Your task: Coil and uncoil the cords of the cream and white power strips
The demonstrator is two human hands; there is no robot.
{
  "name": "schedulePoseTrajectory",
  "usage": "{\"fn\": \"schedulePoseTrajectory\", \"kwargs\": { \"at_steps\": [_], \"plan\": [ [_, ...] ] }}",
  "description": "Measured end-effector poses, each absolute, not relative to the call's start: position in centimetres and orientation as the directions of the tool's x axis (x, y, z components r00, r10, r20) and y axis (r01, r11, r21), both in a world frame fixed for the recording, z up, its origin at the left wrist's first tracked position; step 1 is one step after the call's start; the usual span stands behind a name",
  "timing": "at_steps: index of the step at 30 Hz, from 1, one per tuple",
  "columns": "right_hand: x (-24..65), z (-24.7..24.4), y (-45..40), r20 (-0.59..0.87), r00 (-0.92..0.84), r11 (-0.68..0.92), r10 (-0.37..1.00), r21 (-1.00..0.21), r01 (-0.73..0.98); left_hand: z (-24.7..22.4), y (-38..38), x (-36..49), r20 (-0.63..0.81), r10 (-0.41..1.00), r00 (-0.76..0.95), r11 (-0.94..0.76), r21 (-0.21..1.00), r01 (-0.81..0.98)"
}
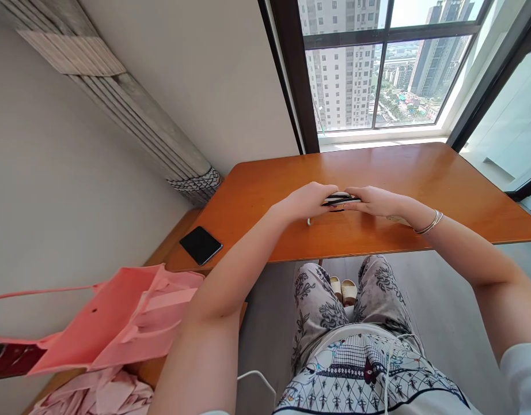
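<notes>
Above the orange-brown wooden table (265,178), my left hand (311,200) and my right hand (375,202) meet at a small white and black item (341,199). Each hand has its fingers closed on one end of it. Dark strips like cord or bands run along the item; its exact kind is not clear, and my fingers cover both ends. Just below my left hand a small white tip (308,221) shows against the tabletop. Partly hidden under my right wrist is a pale flat thing (398,219).
A black phone (200,245) lies at the table's left corner. To the left stands an open pink bag (114,323), with crumpled pink cloth (97,395) below it. A white cable (259,374) hangs near my lap. Behind the table are a window (382,80) and a grey curtain (144,121).
</notes>
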State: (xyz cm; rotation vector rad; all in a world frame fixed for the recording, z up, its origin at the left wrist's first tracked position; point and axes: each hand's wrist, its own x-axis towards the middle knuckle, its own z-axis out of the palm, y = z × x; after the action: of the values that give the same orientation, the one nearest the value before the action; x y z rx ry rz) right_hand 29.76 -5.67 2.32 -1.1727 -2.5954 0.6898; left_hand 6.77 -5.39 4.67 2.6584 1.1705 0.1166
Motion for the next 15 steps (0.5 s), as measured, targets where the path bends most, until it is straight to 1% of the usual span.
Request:
{"fn": "schedulePoseTrajectory", "kwargs": {
  "at_steps": [1,3,5,7,9,11,13,15],
  "plan": [
    [29.5,2.3,-5.7,-0.019,-0.653,0.564,0.757,-0.486,0.667,4.5,-5.4,6.7,-0.018,0.746,0.666,-0.648,0.208,0.732],
    [29.0,2.2,-5.7,-0.045,-0.609,0.543,0.792,-0.404,0.736,4.4,-5.4,6.6,-0.004,0.775,0.632,-0.625,0.139,0.768],
    [28.4,1.9,-5.6,-0.054,-0.541,0.511,0.839,-0.258,0.82,4.6,-5.4,6.5,0.021,0.798,0.602,-0.6,0.106,0.793],
    [27.9,1.3,-5.5,-0.035,-0.476,0.47,0.879,-0.11,0.876,5.0,-5.6,6.3,0.017,0.806,0.591,-0.588,0.131,0.798],
    [27.4,0.7,-5.4,-0.007,-0.422,0.422,0.907,-0.009,0.907,5.4,-5.7,6.0,-0.049,0.81,0.584,-0.564,0.204,0.8],
    [26.9,0.2,-5.3,0.02,-0.374,0.372,0.927,0.053,0.927,5.5,-5.8,5.8,-0.16,0.813,0.56,-0.493,0.323,0.808],
    [26.5,-0.2,-5.2,0.06,-0.347,0.342,0.936,0.078,0.936,5.1,-5.9,5.8,-0.259,0.8,0.542,-0.369,0.499,0.784],
    [26.3,-0.4,-5.0,0.106,-0.336,0.331,0.936,0.061,0.942,4.2,-5.9,5.8,-0.306,0.776,0.551,-0.222,0.686,0.693]
  ]
}}
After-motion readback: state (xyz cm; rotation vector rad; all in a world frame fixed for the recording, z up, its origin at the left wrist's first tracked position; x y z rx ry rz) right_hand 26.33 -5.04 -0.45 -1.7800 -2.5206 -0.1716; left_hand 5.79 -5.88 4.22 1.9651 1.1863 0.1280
